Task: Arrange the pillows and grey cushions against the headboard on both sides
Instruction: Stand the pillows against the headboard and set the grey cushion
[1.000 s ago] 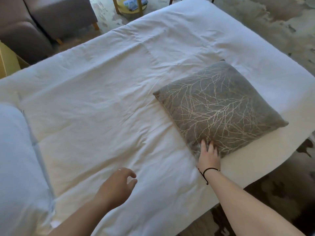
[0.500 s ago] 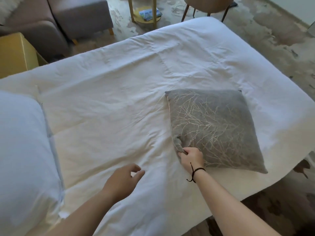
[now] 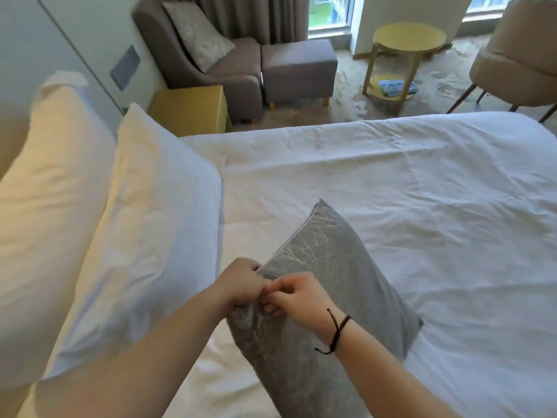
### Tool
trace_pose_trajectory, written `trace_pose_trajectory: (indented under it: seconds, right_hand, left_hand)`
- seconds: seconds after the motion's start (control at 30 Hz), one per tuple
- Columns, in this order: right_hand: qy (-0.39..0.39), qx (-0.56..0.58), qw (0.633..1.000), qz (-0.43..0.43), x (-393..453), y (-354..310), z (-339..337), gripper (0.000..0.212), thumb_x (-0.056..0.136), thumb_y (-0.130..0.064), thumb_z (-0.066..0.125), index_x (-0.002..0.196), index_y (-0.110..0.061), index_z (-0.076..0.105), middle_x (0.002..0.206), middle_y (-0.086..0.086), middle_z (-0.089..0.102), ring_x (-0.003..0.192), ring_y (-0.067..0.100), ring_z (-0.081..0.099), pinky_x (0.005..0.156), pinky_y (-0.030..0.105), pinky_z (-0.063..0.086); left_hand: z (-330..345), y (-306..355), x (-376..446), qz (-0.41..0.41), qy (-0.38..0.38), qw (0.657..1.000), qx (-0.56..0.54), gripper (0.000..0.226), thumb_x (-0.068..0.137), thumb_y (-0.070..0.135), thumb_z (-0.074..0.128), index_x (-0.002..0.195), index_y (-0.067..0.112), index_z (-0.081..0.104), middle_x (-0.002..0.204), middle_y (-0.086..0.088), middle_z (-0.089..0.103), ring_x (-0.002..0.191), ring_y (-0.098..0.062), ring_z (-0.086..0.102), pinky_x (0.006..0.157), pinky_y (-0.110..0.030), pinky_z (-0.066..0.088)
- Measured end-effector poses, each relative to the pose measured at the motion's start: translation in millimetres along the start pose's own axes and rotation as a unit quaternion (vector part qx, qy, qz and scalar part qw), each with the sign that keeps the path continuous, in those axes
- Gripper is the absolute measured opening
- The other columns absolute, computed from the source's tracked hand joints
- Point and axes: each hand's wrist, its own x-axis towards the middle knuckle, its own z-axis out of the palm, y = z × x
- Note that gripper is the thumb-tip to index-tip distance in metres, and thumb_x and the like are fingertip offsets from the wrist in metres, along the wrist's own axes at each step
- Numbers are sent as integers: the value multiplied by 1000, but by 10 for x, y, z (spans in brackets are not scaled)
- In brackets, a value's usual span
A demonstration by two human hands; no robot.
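A grey cushion [image 3: 340,282] with a pale branch pattern is lifted on edge above the white duvet [image 3: 422,212]. My left hand [image 3: 241,282] and my right hand [image 3: 297,295] both grip its near upper edge, side by side. Two white pillows lean at the left: the front pillow [image 3: 150,236] is just left of the cushion, and the rear pillow [image 3: 51,182] stands behind it against the wall end of the bed. The headboard itself is hidden.
Beyond the bed stand a yellow bedside cabinet [image 3: 190,108], a grey armchair [image 3: 217,64] holding a patterned cushion [image 3: 199,34], a grey footstool [image 3: 298,70], a round yellow side table [image 3: 407,46] and a beige chair [image 3: 518,61].
The cushion was lying flat, held by my right hand alone; it is now raised on edge with both hands gripping it. The view has swung left toward the pillows.
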Motion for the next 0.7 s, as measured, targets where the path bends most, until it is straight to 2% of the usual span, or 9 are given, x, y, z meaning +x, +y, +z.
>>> trace_pose_trajectory:
  seconds: [0.07,0.13,0.23,0.3,0.4,0.5,0.53,0.6,0.7]
  right_hand:
    - [46,-174,984,-21,176,-67,-280,6,85,-28,67,88,-27,72,91,-5,74,82,9,67,81,36,58]
    - [51,-344,935,-71,386,-211,-529,34,85,-55,59,114,-38,60,120,-15,64,104,6,60,92,32,51]
    - [-107,-528,836,-104,704,-355,-636,78,69,-90,37,137,-51,36,148,-18,41,142,14,28,117,49,19]
    - [-214,-612,758,-74,859,-332,-601,93,58,-98,36,138,-51,36,149,-16,39,146,15,18,117,55,2]
    - [-273,-639,719,-26,1010,-352,-618,83,57,-93,50,125,-46,51,127,-14,54,126,15,44,114,52,9]
    - [-278,-655,701,-49,1079,-483,-558,45,74,-74,58,98,-36,63,98,-15,62,98,10,54,114,49,10]
    - [-275,-664,692,-68,1083,-528,-524,34,82,-65,57,91,-32,63,92,-13,62,93,11,56,114,46,14]
    - [-259,-683,677,-88,1041,-607,-499,29,93,-49,53,91,-24,66,91,-7,64,90,17,58,104,39,40]
    - [-187,-644,731,-125,941,-862,-628,25,96,-41,51,94,-22,68,92,-9,61,86,14,56,80,33,50]
  left_hand:
    - [76,-164,-113,22,20,999,26,21,71,28,71,78,8,72,71,-3,68,68,-17,63,58,-29,45]
    - [122,-296,-215,26,36,997,58,27,74,41,69,72,14,67,67,-1,62,65,-17,58,56,-31,39]
    - [162,-420,-382,29,50,996,64,54,67,64,65,51,19,39,48,6,31,46,-10,36,47,-29,25]
    - [197,-465,-473,30,62,993,91,62,63,71,60,48,18,34,43,5,29,42,-11,35,44,-28,22]
    - [209,-545,-517,31,79,987,133,57,75,63,60,50,18,36,46,4,36,44,-9,39,45,-30,24]
    - [158,-608,-479,28,95,990,99,54,84,53,60,52,17,35,49,3,36,47,-15,40,47,-30,26]
    - [140,-606,-465,30,101,991,86,53,86,51,59,53,17,35,50,3,36,48,-16,41,48,-30,27]
    - [107,-567,-456,37,118,990,66,52,87,50,58,54,16,36,53,2,39,51,-17,42,49,-31,28]
    - [-25,-457,-467,74,158,985,0,52,89,50,58,53,19,36,52,4,39,50,-11,40,48,-27,27]
